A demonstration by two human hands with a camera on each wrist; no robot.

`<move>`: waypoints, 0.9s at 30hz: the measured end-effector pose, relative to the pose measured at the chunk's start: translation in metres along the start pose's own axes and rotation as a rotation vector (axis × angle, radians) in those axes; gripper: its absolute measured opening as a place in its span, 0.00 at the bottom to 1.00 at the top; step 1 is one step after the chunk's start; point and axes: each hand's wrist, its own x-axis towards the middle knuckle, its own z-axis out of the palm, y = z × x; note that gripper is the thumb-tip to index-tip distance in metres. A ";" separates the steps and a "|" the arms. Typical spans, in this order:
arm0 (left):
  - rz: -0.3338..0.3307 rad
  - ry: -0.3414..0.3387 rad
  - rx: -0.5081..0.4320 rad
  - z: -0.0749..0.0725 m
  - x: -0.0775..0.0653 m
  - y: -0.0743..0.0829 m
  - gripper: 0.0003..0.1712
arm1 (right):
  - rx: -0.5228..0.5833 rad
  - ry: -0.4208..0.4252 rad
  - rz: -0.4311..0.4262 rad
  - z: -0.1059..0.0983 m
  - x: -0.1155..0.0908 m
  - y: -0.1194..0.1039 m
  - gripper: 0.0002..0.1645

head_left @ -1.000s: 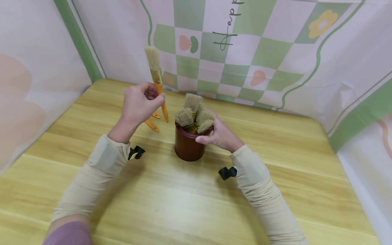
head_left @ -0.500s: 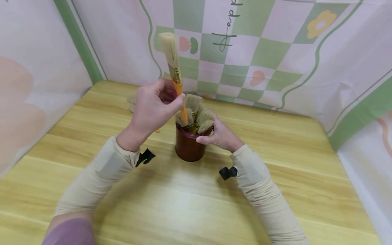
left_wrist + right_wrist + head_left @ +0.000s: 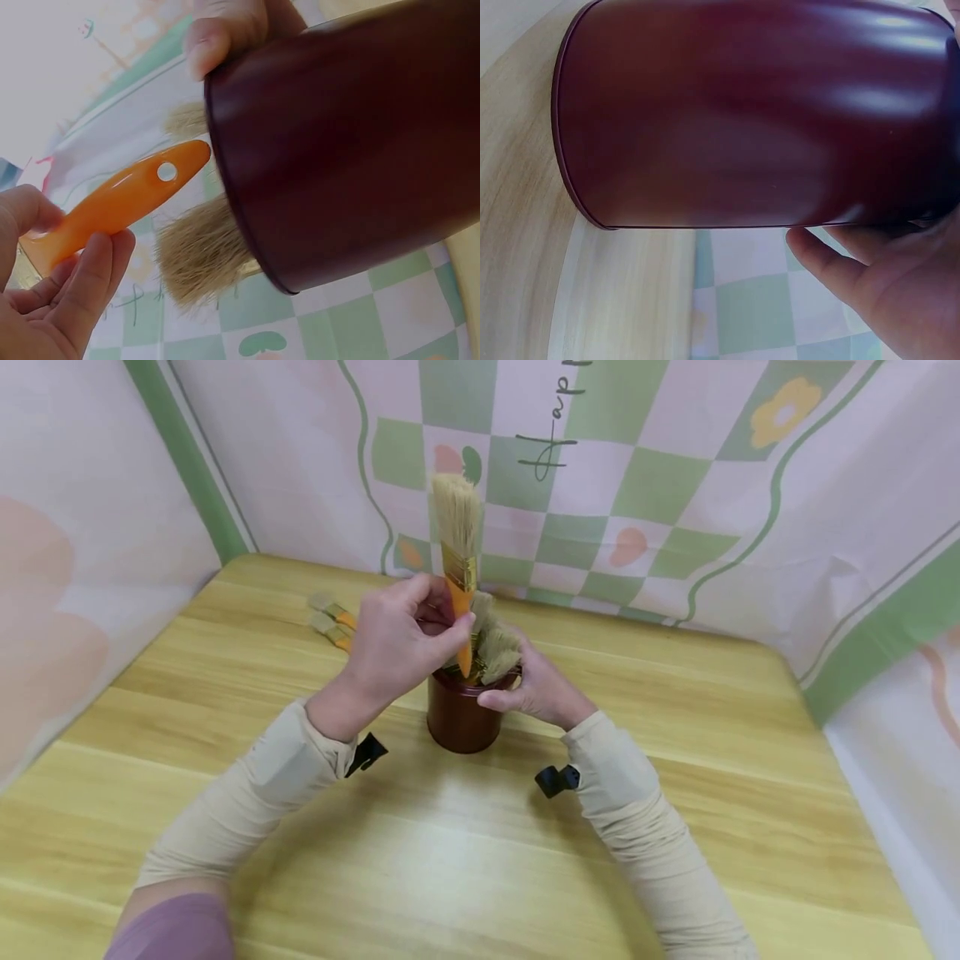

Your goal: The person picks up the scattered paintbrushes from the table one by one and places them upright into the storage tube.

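My left hand point(image 3: 401, 643) pinches a paintbrush point(image 3: 457, 518) by its orange handle between thumb and fingers. Its pale bristles point up, and the handle's holed tip point(image 3: 180, 161) points down at the mouth of a dark red-brown cup point(image 3: 463, 718). Whether that tip is past the rim I cannot tell. My right hand point(image 3: 547, 689) holds the cup from the right, thumb at the rim and fingers around the far side. Several brushes stand bristles up in the cup, among them one brush point(image 3: 498, 652) by the right thumb; the left hand partly hides others.
Left of the cup, behind my left hand, more orange-handled paintbrushes point(image 3: 330, 620) lie on the wooden table point(image 3: 450, 860). A patterned cloth point(image 3: 577, 527) hangs along the table's back edge, with pale cloth at both sides.
My left hand has carried the paintbrush rightward from beside the cup to above its mouth, then lowered it a little. The right hand and the cup have stayed put.
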 end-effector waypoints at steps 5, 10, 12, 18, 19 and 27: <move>0.004 -0.027 -0.012 0.005 -0.002 0.000 0.07 | 0.008 -0.009 0.028 0.001 -0.001 0.000 0.60; -0.012 -0.070 -0.005 0.008 -0.005 0.000 0.07 | 0.013 -0.016 0.054 0.001 -0.001 0.001 0.59; -0.028 -0.084 0.004 0.008 -0.005 0.000 0.07 | 0.016 -0.014 0.051 0.001 -0.001 0.002 0.61; -0.061 -0.088 0.017 0.011 -0.006 0.000 0.09 | 0.038 -0.019 0.005 0.002 -0.001 0.002 0.64; -0.068 -0.089 0.023 0.012 -0.006 0.000 0.09 | 0.036 -0.019 0.001 0.002 -0.001 0.002 0.64; -0.180 -0.133 0.035 0.005 -0.006 0.003 0.23 | 0.028 -0.039 0.011 0.000 0.001 0.002 0.65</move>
